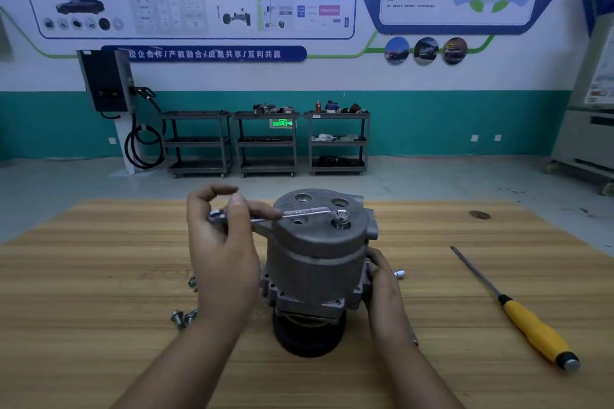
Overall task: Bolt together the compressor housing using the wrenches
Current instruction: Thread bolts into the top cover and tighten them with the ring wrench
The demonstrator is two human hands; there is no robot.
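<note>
A compressor (315,252) is stood upright on its dark pulley end at the middle of a wooden table (99,276), its round grey cover turned upward. A wrench (309,212) is laid flat across that cover, and its ring end is seated over a bolt (342,216) near the cover's right edge. The wrench's other end, which sticks out past the left side of the cover, is pinched by the left hand (222,249) between thumb and curled fingers. The lower right side of the compressor, by its flange, is gripped by the right hand (382,279), fingers wrapped against the metal. Several loose bolts (181,317) are scattered on the table just left of the compressor, partly hidden by the left forearm. A small silver part (399,273) is seen just beyond the right hand; what it is cannot be told. A screwdriver (531,325) with a yellow handle is laid slantwise well to the right, its shaft pointed away toward the far edge. Three dark carts (267,143) are lined up against the teal wall behind, and a black charger (106,80) with a looped cable is mounted to their left.
</note>
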